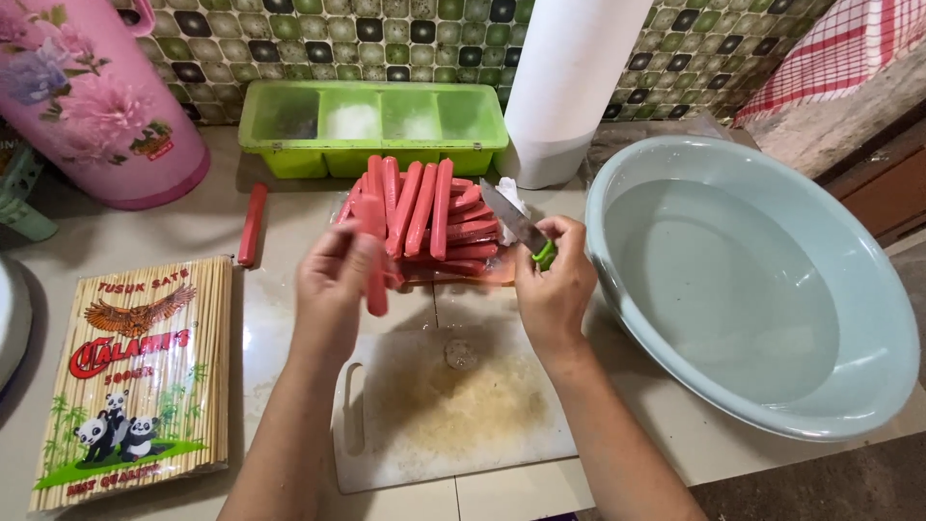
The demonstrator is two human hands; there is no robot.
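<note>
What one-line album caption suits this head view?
Left hand lifts a red sausage from the pile; right hand holds a green-handled knife above a cutting board.

Pale tiled counter (280, 289), white cutting board (444, 415), pale blue basin (762, 289), bamboo skewer pack (140, 376), green compartment tray (371, 125), pink flask (92, 96)

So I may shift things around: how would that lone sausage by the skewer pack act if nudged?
The lone sausage is a smooth cylinder lying flat on the counter, so it would probably roll sideways. It looks light and slightly bendy, likely slippery.
</note>
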